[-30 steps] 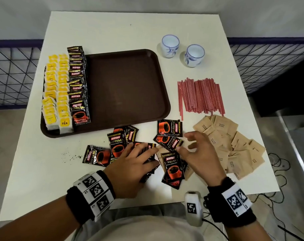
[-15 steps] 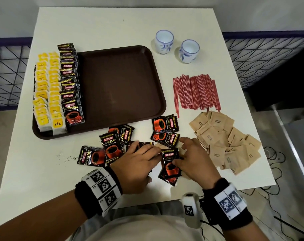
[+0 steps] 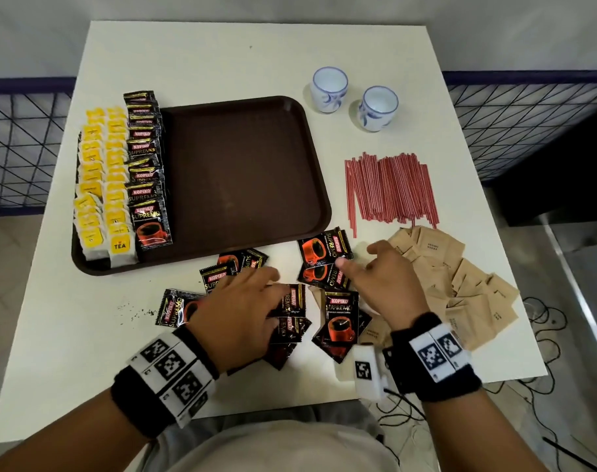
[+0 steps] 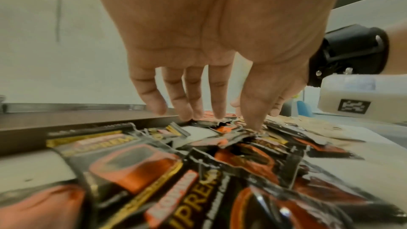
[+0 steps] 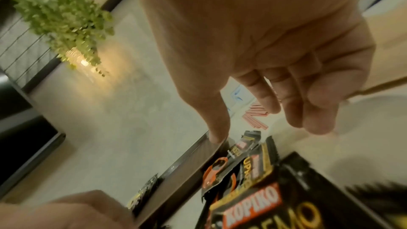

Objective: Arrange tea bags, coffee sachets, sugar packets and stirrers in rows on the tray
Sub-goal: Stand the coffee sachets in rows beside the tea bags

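The brown tray (image 3: 242,185) carries two rows of yellow tea bags (image 3: 99,185) at its left edge and one row of black coffee sachets (image 3: 145,172) beside them. More coffee sachets (image 3: 339,321) lie loose on the table in front of the tray. My left hand (image 3: 242,308) lies flat on this pile, its straight fingers (image 4: 218,100) touching the sachets (image 4: 154,171). My right hand (image 3: 375,274) hovers to the right, and its thumb (image 5: 216,133) touches a sachet (image 3: 324,252) near the tray's corner. Its other fingers hang loosely curled and hold nothing.
Red stirrers (image 3: 389,189) lie in a bunch right of the tray. Brown sugar packets (image 3: 460,277) are heaped at the front right, partly under my right hand. Two white cups (image 3: 329,85) (image 3: 379,107) stand behind the stirrers. Dark crumbs (image 3: 137,313) dot the table's front left.
My right hand has left the middle sachet and moved forward to the sachets by the tray's corner. My left hand stays on the pile with its fingers stretched out further.
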The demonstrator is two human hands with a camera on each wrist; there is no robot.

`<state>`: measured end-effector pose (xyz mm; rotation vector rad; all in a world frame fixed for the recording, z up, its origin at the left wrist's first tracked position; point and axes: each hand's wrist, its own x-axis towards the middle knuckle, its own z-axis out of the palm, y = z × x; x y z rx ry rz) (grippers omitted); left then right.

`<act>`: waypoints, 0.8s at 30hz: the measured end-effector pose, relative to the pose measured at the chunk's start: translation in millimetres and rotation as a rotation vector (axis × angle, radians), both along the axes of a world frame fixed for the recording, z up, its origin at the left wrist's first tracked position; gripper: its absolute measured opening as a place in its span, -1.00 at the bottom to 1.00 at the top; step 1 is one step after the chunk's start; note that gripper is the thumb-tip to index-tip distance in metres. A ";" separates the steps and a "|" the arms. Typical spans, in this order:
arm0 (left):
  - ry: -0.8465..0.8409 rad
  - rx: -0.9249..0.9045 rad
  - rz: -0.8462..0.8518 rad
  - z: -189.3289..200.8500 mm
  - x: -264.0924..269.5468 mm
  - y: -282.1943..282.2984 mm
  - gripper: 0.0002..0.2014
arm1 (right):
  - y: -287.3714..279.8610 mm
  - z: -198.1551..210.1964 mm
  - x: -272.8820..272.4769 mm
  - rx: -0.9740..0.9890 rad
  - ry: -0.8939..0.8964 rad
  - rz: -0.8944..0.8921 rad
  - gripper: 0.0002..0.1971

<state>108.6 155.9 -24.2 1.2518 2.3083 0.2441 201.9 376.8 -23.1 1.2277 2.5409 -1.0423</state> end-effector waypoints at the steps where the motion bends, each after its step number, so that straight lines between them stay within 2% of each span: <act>1: 0.018 -0.035 0.029 0.6 -2.1 -4.5 -0.47 | -1.0 0.3 -7.4 0.049 -0.021 0.019 -0.32; 3: 0.020 -0.074 0.067 0.6 -4.5 -12.1 -0.45 | -5.0 -2.1 -18.2 0.130 -0.062 0.051 -0.33; 6: -0.024 -0.105 0.079 -2.6 -3.4 -17.8 -0.39 | -10.4 -11.2 -24.3 0.135 -0.087 0.077 -0.45; 13: -0.067 -0.067 0.090 -10.5 -2.9 -22.6 -0.38 | -1.7 -29.8 -27.5 -0.123 0.029 -0.116 -0.78; 24: -0.115 0.029 0.083 -17.2 -12.5 -35.5 -0.46 | 7.2 -16.5 -22.5 -0.309 0.169 -0.162 -0.84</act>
